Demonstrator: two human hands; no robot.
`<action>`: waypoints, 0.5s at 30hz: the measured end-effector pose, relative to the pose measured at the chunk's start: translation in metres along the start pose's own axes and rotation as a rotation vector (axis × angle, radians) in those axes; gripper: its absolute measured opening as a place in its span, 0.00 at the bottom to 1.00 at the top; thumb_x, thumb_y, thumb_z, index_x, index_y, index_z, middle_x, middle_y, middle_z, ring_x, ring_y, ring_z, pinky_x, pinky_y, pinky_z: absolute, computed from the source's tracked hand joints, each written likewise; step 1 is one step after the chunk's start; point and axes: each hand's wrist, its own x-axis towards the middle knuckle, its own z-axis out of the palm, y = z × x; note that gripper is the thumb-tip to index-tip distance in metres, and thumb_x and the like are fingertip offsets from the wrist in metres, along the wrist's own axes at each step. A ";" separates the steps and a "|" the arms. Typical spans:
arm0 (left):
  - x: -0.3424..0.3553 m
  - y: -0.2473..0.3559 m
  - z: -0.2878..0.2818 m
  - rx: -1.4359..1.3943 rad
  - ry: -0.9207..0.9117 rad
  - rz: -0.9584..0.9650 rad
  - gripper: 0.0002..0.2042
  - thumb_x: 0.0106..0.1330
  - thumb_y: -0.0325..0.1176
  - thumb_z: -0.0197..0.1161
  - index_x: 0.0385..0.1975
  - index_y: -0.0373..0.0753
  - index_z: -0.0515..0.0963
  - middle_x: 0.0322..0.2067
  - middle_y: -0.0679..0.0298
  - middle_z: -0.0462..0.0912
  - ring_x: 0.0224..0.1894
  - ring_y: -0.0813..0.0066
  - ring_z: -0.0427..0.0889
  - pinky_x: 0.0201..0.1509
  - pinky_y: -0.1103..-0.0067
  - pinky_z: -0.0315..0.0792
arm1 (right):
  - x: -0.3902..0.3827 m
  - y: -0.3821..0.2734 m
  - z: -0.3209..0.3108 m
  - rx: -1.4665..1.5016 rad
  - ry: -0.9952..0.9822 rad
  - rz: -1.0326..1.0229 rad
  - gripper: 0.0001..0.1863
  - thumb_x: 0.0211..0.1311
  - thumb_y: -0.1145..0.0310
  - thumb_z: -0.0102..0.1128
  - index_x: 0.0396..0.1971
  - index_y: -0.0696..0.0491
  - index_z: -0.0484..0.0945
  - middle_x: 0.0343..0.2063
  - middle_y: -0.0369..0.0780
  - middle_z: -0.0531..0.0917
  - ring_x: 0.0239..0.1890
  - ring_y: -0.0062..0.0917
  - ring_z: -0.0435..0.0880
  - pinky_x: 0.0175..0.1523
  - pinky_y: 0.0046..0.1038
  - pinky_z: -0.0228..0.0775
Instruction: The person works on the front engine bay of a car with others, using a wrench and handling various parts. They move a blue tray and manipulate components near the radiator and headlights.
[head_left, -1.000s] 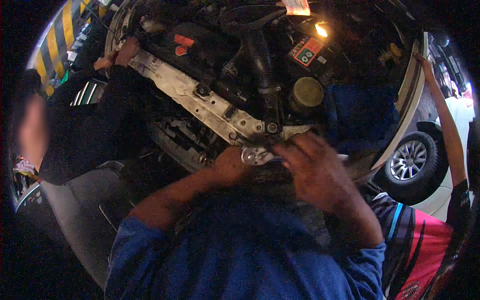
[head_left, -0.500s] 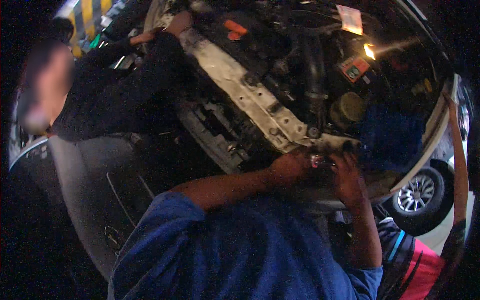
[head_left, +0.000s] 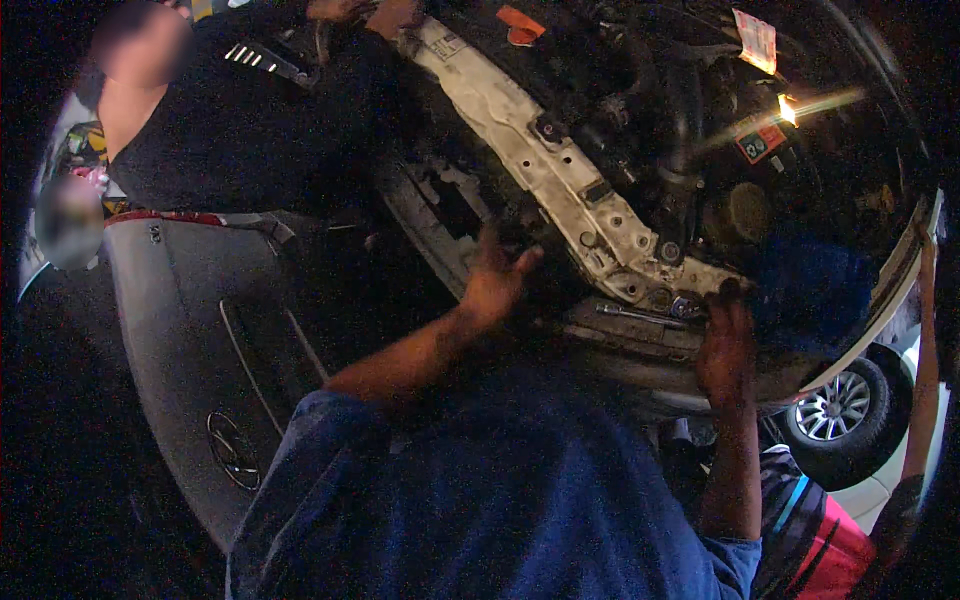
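A pale metal crossmember [head_left: 560, 185] runs slantwise across the front of an open engine bay. At its near right end lies a shiny ratchet wrench [head_left: 648, 314], its handle pointing left along the dark trim. My right hand [head_left: 727, 350] is closed at the wrench's head, fingertips against the end of the crossmember; the exact grip is partly hidden. My left hand [head_left: 495, 278] is open in the air left of the crossmember, fingers spread and slightly blurred, holding nothing.
At the left a person in dark clothes [head_left: 270, 130] rests hands on the crossmember's far end. A loose grey bumper [head_left: 170, 330] stands below them. A lit lamp [head_left: 788, 110] shines at the back right. Another person's arm [head_left: 925, 350] touches the fender at the right, near a wheel [head_left: 838, 405].
My left hand has come off the ratchet wrench and moved left, its fingers opening. My right hand stays by the wrench's head. The view has shifted, and the engine bay appears lower and further right.
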 end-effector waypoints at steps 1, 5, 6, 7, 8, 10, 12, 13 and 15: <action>0.002 -0.004 0.000 -0.074 -0.064 -0.058 0.26 0.61 0.38 0.59 0.59 0.38 0.64 0.55 0.47 0.70 0.53 0.47 0.71 0.59 0.63 0.66 | 0.002 -0.006 -0.003 0.014 0.023 0.012 0.24 0.52 0.76 0.50 0.53 0.56 0.69 0.59 0.51 0.64 0.59 0.49 0.63 0.63 0.44 0.59; -0.005 -0.019 0.022 0.077 -0.343 -0.101 0.25 0.63 0.37 0.58 0.58 0.36 0.64 0.56 0.47 0.69 0.55 0.46 0.71 0.59 0.63 0.67 | 0.005 -0.028 -0.020 0.088 -0.129 0.130 0.22 0.54 0.75 0.49 0.52 0.55 0.70 0.58 0.52 0.65 0.59 0.49 0.64 0.62 0.45 0.59; -0.017 -0.021 0.027 0.204 -0.198 0.200 0.25 0.63 0.38 0.57 0.59 0.36 0.63 0.57 0.46 0.68 0.57 0.46 0.70 0.60 0.63 0.65 | 0.002 -0.019 -0.012 0.076 -0.036 0.039 0.21 0.56 0.75 0.48 0.52 0.55 0.71 0.58 0.52 0.66 0.60 0.49 0.64 0.63 0.45 0.58; -0.018 -0.018 0.027 0.256 -0.137 0.362 0.26 0.63 0.38 0.57 0.60 0.36 0.63 0.58 0.46 0.67 0.58 0.46 0.69 0.61 0.63 0.65 | -0.001 -0.013 -0.002 0.065 0.011 0.005 0.21 0.57 0.75 0.48 0.52 0.55 0.71 0.58 0.53 0.66 0.60 0.49 0.64 0.63 0.45 0.58; -0.020 -0.011 0.022 0.316 -0.057 0.514 0.26 0.64 0.38 0.57 0.60 0.36 0.62 0.58 0.45 0.67 0.59 0.46 0.68 0.62 0.63 0.64 | -0.004 -0.008 0.008 0.053 0.057 -0.034 0.20 0.58 0.75 0.47 0.52 0.55 0.71 0.58 0.53 0.67 0.60 0.48 0.64 0.63 0.45 0.57; -0.020 0.000 0.008 -0.199 -0.349 0.047 0.27 0.64 0.38 0.56 0.61 0.36 0.61 0.60 0.45 0.64 0.61 0.47 0.65 0.65 0.64 0.61 | -0.007 -0.006 0.028 -0.132 0.216 0.012 0.20 0.61 0.73 0.46 0.54 0.55 0.70 0.58 0.52 0.67 0.61 0.47 0.64 0.63 0.45 0.57; -0.024 -0.015 0.012 -0.164 -0.377 0.058 0.28 0.64 0.38 0.57 0.62 0.35 0.60 0.60 0.45 0.64 0.62 0.47 0.64 0.65 0.64 0.60 | -0.007 -0.005 0.035 -0.187 0.214 0.045 0.20 0.63 0.70 0.46 0.55 0.54 0.69 0.58 0.52 0.68 0.61 0.46 0.64 0.63 0.46 0.55; -0.024 -0.022 0.016 -0.121 -0.418 0.075 0.28 0.63 0.37 0.57 0.62 0.35 0.59 0.60 0.44 0.64 0.62 0.48 0.63 0.66 0.64 0.59 | -0.007 -0.008 0.035 -0.183 0.157 0.076 0.20 0.64 0.68 0.46 0.56 0.54 0.69 0.58 0.51 0.68 0.61 0.46 0.64 0.64 0.46 0.53; -0.026 -0.035 0.013 -0.167 -0.352 0.152 0.28 0.63 0.38 0.57 0.62 0.34 0.59 0.59 0.44 0.64 0.62 0.48 0.63 0.66 0.64 0.59 | 0.009 -0.053 0.014 -0.121 0.128 0.173 0.21 0.65 0.65 0.46 0.56 0.54 0.68 0.58 0.51 0.68 0.61 0.47 0.64 0.64 0.47 0.52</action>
